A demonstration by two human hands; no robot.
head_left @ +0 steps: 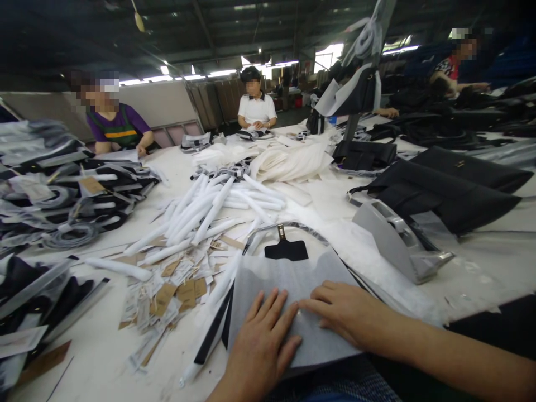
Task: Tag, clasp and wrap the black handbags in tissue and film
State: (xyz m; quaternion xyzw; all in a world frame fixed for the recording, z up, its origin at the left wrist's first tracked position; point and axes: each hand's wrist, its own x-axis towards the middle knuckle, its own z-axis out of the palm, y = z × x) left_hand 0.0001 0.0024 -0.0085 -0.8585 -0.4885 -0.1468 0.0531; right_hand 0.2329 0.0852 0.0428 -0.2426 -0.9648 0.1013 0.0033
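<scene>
A sheet of white tissue paper covers most of a black handbag in front of me. Above the paper's top edge shows the bag's black tab with a gold-coloured fitting. My left hand lies flat on the paper with its fingers spread. From the right, my right hand rests on the same sheet, index finger stretched toward the left fingertips, the other fingers slightly bent. Neither hand appears to grip anything. The bag's front is hidden by the paper.
White padded tubes lie heaped beyond the bag, near scattered brown tags. Wrapped black bags are stacked at left. At right stand a tape dispenser and black bags. People sit across the table.
</scene>
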